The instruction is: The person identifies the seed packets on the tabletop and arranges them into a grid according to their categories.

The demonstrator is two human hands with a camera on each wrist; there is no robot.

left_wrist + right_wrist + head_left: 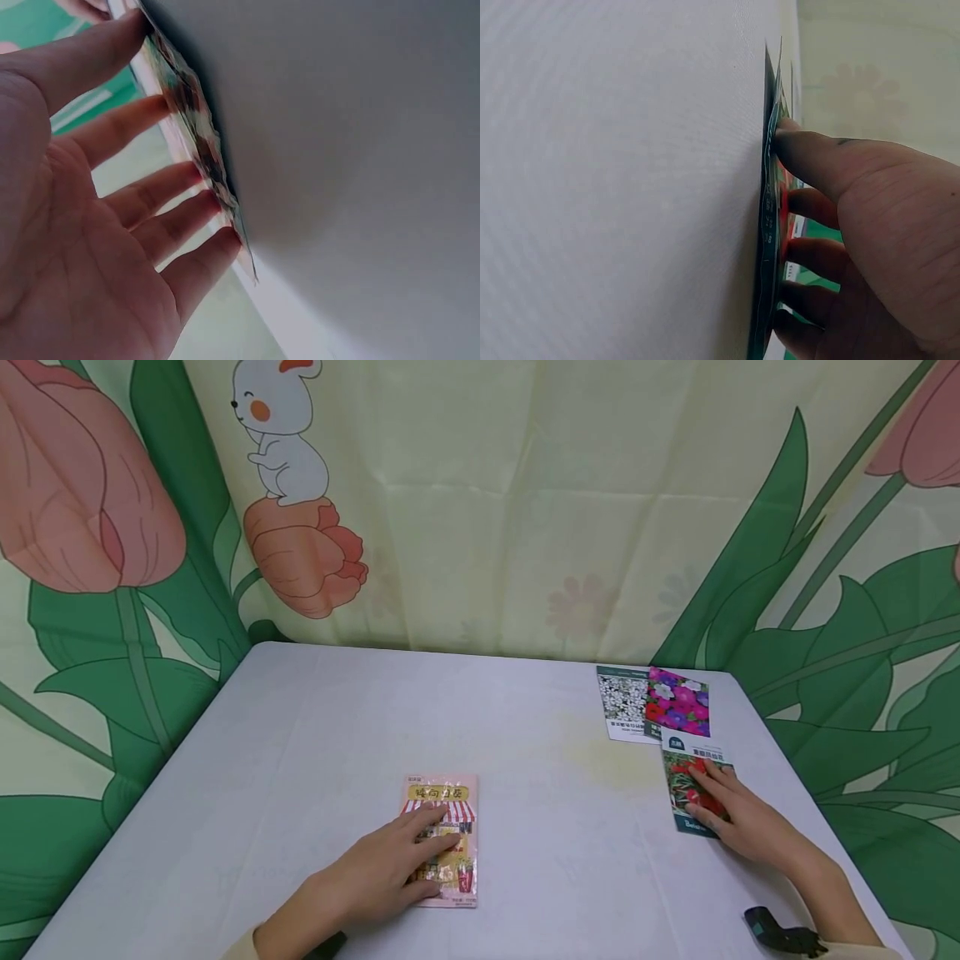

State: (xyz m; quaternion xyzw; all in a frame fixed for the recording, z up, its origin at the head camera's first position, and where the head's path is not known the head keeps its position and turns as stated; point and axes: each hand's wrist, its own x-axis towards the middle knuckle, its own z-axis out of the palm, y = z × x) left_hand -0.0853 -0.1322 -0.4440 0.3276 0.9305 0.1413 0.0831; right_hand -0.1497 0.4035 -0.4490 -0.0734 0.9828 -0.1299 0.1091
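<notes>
Head view: a pale curtain point(480, 510) printed with tulips point(82, 485) and a white rabbit point(281, 435) hangs beyond a table point(300, 735) under a white cloth. All places here are told from the pink packet point(453, 864), which lies flat at the near middle of that table. Left hand point(375, 872) comes in from its near left side; right hand point(750, 827) is well to its right.

Far to the right of the pink packet, toward the curtain, three flower packets overlap: the red-flower packet point(677, 785) nearest, the purple-flower packet point(678, 702) just beyond it, and the white-flower packet point(622, 702) partly covered by the purple one. A black wrist device point(783, 935) shows near the right sleeve.

Fingers of the left hand are spread and loosely extended, tips touching the pink packet's upper face and hiding part of its left half. Right-hand fingers, also extended, rest on the red-flower packet, hiding its right part; neither hand is gripping.
</notes>
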